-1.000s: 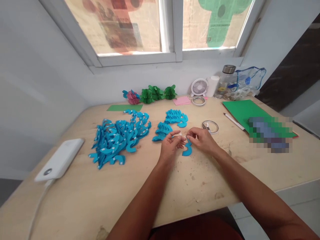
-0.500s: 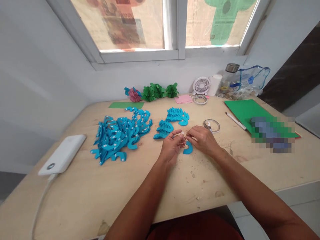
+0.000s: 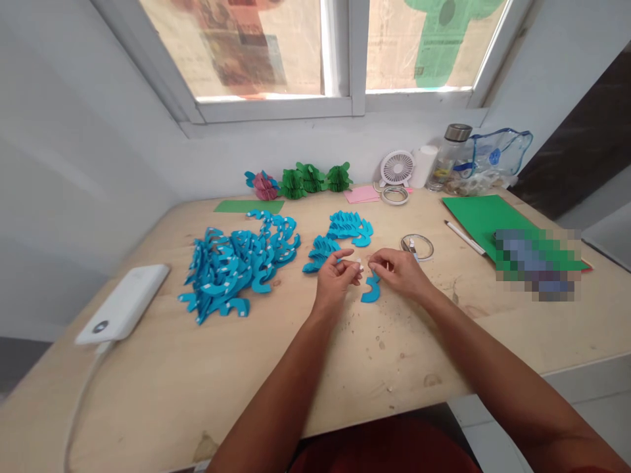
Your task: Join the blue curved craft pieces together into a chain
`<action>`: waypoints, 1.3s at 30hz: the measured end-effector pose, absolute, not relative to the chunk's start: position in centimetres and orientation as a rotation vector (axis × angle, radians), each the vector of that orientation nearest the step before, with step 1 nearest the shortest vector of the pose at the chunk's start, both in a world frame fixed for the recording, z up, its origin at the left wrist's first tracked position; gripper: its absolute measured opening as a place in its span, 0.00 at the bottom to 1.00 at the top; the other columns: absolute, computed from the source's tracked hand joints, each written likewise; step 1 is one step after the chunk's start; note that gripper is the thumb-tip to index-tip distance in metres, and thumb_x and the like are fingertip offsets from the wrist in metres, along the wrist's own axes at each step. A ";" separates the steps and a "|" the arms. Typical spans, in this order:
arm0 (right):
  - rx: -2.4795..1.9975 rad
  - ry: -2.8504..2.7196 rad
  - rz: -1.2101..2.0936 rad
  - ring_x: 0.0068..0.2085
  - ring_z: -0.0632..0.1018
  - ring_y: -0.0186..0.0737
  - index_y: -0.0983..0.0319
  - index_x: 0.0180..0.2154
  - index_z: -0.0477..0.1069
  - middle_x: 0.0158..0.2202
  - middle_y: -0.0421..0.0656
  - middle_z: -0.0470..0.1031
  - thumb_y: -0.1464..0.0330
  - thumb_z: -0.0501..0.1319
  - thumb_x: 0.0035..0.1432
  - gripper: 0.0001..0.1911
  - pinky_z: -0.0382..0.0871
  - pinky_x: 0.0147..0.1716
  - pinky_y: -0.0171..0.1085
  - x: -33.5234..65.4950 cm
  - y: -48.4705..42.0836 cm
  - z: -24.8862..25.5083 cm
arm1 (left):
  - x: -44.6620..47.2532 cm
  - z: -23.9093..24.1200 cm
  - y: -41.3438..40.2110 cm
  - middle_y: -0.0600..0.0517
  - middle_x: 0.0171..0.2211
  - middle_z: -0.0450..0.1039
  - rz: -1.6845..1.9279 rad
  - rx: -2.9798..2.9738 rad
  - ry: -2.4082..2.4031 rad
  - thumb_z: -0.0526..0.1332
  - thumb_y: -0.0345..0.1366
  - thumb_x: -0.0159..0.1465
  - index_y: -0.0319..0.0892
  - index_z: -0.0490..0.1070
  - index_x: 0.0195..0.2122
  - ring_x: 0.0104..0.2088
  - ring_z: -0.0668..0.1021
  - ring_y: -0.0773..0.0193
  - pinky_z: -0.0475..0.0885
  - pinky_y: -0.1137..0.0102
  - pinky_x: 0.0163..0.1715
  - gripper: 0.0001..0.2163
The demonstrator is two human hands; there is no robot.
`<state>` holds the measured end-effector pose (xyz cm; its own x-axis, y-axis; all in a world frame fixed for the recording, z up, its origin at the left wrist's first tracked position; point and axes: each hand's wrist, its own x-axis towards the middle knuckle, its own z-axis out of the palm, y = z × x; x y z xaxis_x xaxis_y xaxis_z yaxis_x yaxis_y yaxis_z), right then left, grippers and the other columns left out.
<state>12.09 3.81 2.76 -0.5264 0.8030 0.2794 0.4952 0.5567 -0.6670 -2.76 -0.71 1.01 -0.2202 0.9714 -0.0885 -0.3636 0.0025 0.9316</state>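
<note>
My left hand [image 3: 336, 281] is closed in a pinch on a small white piece [image 3: 359, 265] that looks like tape or paper. Just to its right, my right hand [image 3: 398, 269] has its thumb and fingertips pressed together; whatever they hold is too small or hidden. A blue curved paper piece [image 3: 371, 290] lies on the table below the fingertips, partly covered by my right hand. Beyond my left hand sit folded blue paper pieces [image 3: 323, 249], and farther back another row of blue paper pieces [image 3: 348, 225].
A large heap of blue paper pieces [image 3: 236, 263] with white squares lies left. A power bank [image 3: 123, 303] with a cable is at far left. Tape rolls [image 3: 394, 195], a small fan [image 3: 397, 169], a bottle [image 3: 446, 157], a pen [image 3: 464, 237] and green sheets [image 3: 488, 217] stand or lie right.
My hands have moved slightly apart, the left one shifting a little left and the right one a little right. The blue curved piece has stayed in place.
</note>
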 end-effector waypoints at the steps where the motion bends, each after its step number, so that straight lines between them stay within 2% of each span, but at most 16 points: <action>1: -1.061 -2.183 0.800 0.24 0.67 0.33 0.62 0.29 0.71 0.25 0.40 0.71 0.67 0.56 0.54 0.08 0.58 0.26 0.33 12.0 3.9 2.7 | -2.7 1.0 -0.7 0.55 0.22 0.71 1.494 0.818 1.131 0.65 0.34 0.48 0.38 0.66 0.41 0.20 0.71 0.71 0.66 0.75 0.22 0.19; 5: -1.063 -2.087 1.033 0.24 0.66 0.32 0.63 0.29 0.72 0.24 0.40 0.71 0.66 0.57 0.52 0.09 0.57 0.24 0.32 11.8 3.9 2.5 | -2.4 0.8 -0.7 0.56 0.22 0.71 1.466 0.935 1.167 0.64 0.34 0.49 0.38 0.65 0.41 0.21 0.72 0.70 0.66 0.75 0.22 0.18; 16: -1.054 -2.006 1.239 0.24 0.66 0.31 0.63 0.28 0.69 0.24 0.38 0.70 0.67 0.59 0.48 0.05 0.59 0.24 0.31 11.8 4.3 1.5 | -2.1 0.9 -1.0 0.56 0.21 0.71 1.467 0.935 1.200 0.61 0.35 0.51 0.40 0.66 0.40 0.20 0.73 0.70 0.67 0.74 0.22 0.15; 23: -1.122 -1.970 1.185 0.23 0.64 0.30 0.63 0.27 0.67 0.21 0.36 0.65 0.68 0.58 0.48 0.04 0.56 0.23 0.31 12.3 4.7 1.6 | -2.1 0.7 -0.8 0.51 0.25 0.75 1.466 0.881 1.268 0.61 0.36 0.51 0.39 0.66 0.39 0.23 0.75 0.67 0.68 0.73 0.23 0.14; 28: -1.208 -1.823 1.268 0.24 0.65 0.31 0.62 0.26 0.66 0.21 0.36 0.65 0.67 0.59 0.47 0.05 0.57 0.23 0.32 12.7 5.3 1.4 | -2.1 0.1 -0.6 0.50 0.27 0.74 1.440 0.856 1.308 0.61 0.35 0.51 0.40 0.66 0.37 0.27 0.77 0.64 0.70 0.71 0.25 0.12; 39: -1.023 -1.599 1.666 0.27 0.69 0.31 0.63 0.27 0.67 0.25 0.38 0.71 0.65 0.63 0.46 0.08 0.60 0.28 0.32 12.5 4.5 2.3 | -1.7 -0.2 -0.7 0.49 0.29 0.73 1.368 0.807 1.270 0.62 0.34 0.51 0.40 0.64 0.40 0.30 0.79 0.61 0.74 0.69 0.27 0.15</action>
<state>12.52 4.46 2.30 -0.5186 0.8467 -0.1193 0.0846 -0.0880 -0.9925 -1.73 -0.75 -0.25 -0.2189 0.9604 -0.1725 -0.2435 0.1174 0.9628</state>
